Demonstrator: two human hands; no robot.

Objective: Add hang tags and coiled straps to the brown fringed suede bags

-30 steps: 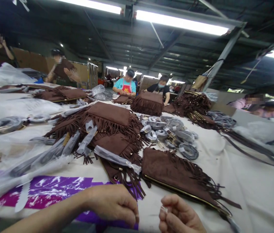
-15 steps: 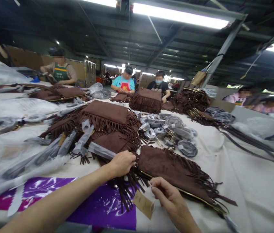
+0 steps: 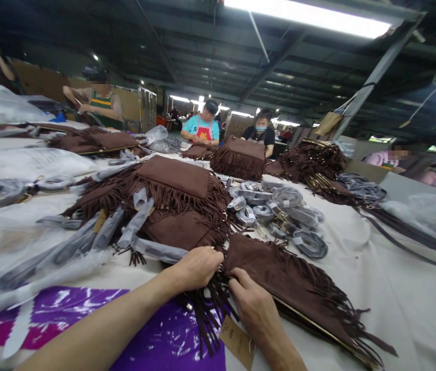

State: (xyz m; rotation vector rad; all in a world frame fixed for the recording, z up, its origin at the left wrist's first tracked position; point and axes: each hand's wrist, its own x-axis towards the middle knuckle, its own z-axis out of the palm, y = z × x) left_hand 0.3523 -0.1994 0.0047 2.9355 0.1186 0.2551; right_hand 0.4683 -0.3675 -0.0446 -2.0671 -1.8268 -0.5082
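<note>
A dark brown fringed bag with a gold zip edge lies flat in front of me. My left hand is closed at the bag's left end, over a metal ring there; its fingertips are partly hidden. Close beside it, my right hand is pinched at the same corner. From under the right hand hangs a tan cardboard hang tag. Its string runs up into the fingers, which cover most of it. Loose fringe droops below both hands.
More fringed bags are piled beyond my left hand. Wrapped coiled straps lie behind the bag. Plastic-sleeved straps and a glossy purple sheet lie at left. A white cloth covers the table; several co-workers stand beyond.
My right hand has moved up and left to the bag's corner beside my left hand, bringing the hang tag's string along. The left hand stays at the bag's end. The view has shifted slightly.
</note>
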